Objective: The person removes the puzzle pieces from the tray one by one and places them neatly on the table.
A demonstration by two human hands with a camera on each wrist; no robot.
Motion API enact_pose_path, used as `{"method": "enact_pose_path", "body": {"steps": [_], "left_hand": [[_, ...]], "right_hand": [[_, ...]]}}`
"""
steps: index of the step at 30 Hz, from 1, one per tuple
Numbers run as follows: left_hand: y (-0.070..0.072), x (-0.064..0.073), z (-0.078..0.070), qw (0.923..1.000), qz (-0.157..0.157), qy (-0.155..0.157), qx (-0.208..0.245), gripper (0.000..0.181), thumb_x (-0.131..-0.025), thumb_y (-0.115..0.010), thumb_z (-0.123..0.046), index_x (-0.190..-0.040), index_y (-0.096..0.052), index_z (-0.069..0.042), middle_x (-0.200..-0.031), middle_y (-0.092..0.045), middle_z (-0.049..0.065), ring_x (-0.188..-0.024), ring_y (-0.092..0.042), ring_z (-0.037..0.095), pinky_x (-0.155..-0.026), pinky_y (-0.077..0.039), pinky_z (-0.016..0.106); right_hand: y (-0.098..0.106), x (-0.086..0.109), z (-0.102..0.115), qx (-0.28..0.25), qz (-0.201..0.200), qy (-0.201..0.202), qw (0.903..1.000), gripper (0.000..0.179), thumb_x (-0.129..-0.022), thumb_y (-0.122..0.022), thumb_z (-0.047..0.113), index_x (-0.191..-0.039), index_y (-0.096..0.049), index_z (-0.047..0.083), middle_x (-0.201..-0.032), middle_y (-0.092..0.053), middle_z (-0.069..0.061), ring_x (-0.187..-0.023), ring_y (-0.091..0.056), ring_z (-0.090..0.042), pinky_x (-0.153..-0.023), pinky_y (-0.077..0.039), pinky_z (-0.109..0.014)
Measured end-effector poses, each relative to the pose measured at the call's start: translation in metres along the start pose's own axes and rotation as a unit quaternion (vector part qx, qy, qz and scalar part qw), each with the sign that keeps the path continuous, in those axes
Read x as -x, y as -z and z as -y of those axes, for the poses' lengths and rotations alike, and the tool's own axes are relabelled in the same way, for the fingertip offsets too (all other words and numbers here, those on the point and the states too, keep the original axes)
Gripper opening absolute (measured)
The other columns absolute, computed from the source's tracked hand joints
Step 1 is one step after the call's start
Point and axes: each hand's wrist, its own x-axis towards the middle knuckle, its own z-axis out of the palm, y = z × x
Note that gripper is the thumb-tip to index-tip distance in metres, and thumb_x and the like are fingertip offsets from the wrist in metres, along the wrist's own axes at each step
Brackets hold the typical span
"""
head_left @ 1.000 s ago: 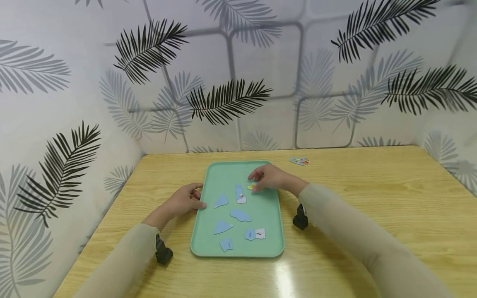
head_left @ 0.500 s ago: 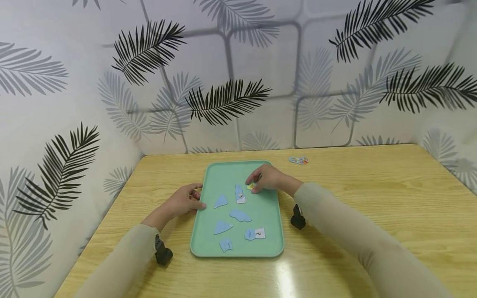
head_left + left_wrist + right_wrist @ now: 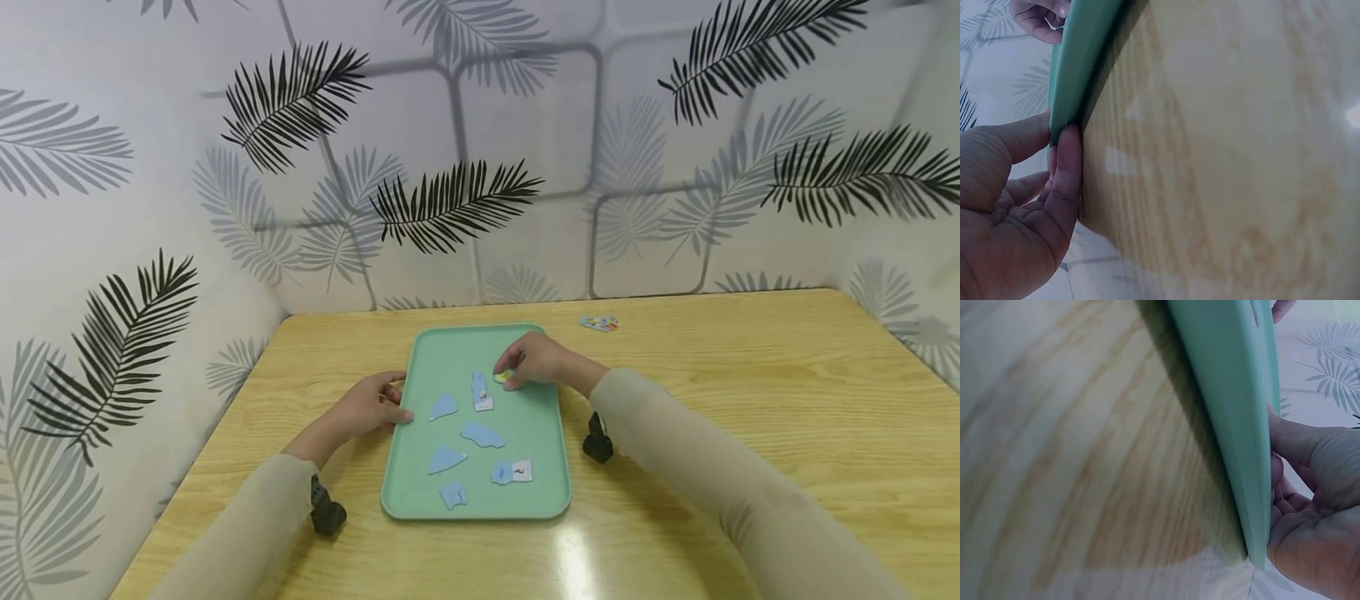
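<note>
My left hand [image 3: 367,406] grips the left rim of a green tray [image 3: 517,508], thumb over the edge and fingers against its outer side, as the left wrist view shows. Inside the tray, toward its far right, my right hand [image 3: 542,358] pinches a small yellow-marked puzzle piece [image 3: 501,377], partly covered by the fingers. Just left of it lies a tall light-blue and white piece [image 3: 481,392]. More light-blue pieces lie apart lower down: a wedge [image 3: 443,406], a long curved one [image 3: 482,434] and a blue-and-white one [image 3: 512,472]. The tray wall hides the fingertips in the right wrist view.
A small colourful flat cluster [image 3: 600,322] lies on the wooden table [image 3: 712,375] behind the tray, to the right. A leaf-patterned wall [image 3: 525,233] borders the table's back and left sides. Both wrists carry black cameras.
My right hand has shifted slightly left and its fingers have closed in on the yellow-marked puzzle piece. The left hand stays on the tray rim.
</note>
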Motion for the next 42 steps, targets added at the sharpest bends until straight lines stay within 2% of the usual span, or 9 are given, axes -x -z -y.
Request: {"method": "enact_pose_path", "body": {"steps": [5, 14, 23, 32, 38, 42], "left_hand": [[0.001, 0.002, -0.001, 1.0000, -0.001, 0.004, 0.004, 0.074, -0.087, -0.073, -0.004, -0.148, -0.032, 0.003, -0.103, -0.050, 0.014, -0.082, -0.050, 0.021, -0.066, -0.052, 0.032], [-0.001, 0.003, -0.002, 1.0000, 0.002, 0.001, 0.004, 0.074, -0.087, -0.072, -0.002, -0.148, -0.032, 0.005, -0.102, -0.049, 0.014, -0.082, -0.050, 0.021, -0.066, -0.052, 0.031], [0.000, 0.003, 0.000, 1.0000, 0.004, -0.002, 0.008, 0.074, -0.088, -0.071, -0.002, -0.149, -0.031, 0.004, -0.101, -0.048, 0.013, -0.081, -0.049, 0.020, -0.066, -0.051, 0.031], [-0.001, 0.000, 0.002, 0.9998, 0.014, -0.009, 0.014, 0.073, -0.089, -0.070, -0.003, -0.150, -0.029, 0.003, -0.101, -0.047, 0.013, -0.084, -0.048, 0.022, -0.068, -0.052, 0.032], [-0.001, 0.000, 0.002, 0.9999, 0.015, -0.004, 0.008, 0.074, -0.090, -0.069, -0.003, -0.150, -0.028, 0.003, -0.103, -0.046, 0.014, -0.086, -0.048, 0.022, -0.069, -0.052, 0.032], [-0.001, 0.000, 0.002, 0.9999, 0.012, -0.001, 0.010, 0.073, -0.090, -0.069, -0.003, -0.150, -0.029, 0.003, -0.105, -0.047, 0.015, -0.088, -0.048, 0.023, -0.070, -0.053, 0.032]], "right_hand": [[0.000, 0.001, 0.001, -0.008, -0.003, 0.002, 1.0000, 0.024, -0.078, -0.083, 0.009, -0.100, -0.076, 0.009, -0.102, -0.065, -0.003, -0.097, -0.054, -0.019, -0.085, -0.046, -0.034], [0.003, 0.007, -0.003, -0.038, -0.011, 0.034, 0.9986, 0.026, -0.081, -0.080, 0.009, -0.106, -0.075, 0.008, -0.109, -0.067, -0.003, -0.102, -0.056, -0.021, -0.086, -0.047, -0.035], [0.007, 0.017, -0.008, -0.049, -0.033, 0.054, 0.9968, 0.027, -0.084, -0.078, 0.012, -0.110, -0.074, 0.009, -0.111, -0.067, -0.004, -0.100, -0.057, -0.022, -0.076, -0.050, -0.032], [0.017, 0.028, -0.018, -0.073, -0.063, 0.047, 0.9942, 0.030, -0.086, -0.075, 0.012, -0.115, -0.071, 0.005, -0.112, -0.067, -0.005, -0.094, -0.057, -0.023, -0.077, -0.050, -0.034], [0.026, 0.035, -0.027, -0.086, -0.084, 0.018, 0.9926, 0.033, -0.087, -0.075, 0.013, -0.118, -0.070, 0.007, -0.118, -0.064, -0.008, -0.101, -0.055, -0.026, -0.082, -0.049, -0.037], [0.035, 0.042, -0.035, -0.081, -0.089, 0.016, 0.9926, 0.035, -0.088, -0.074, 0.015, -0.122, -0.068, 0.005, -0.123, -0.061, -0.012, -0.105, -0.054, -0.028, -0.083, -0.050, -0.038]]}}
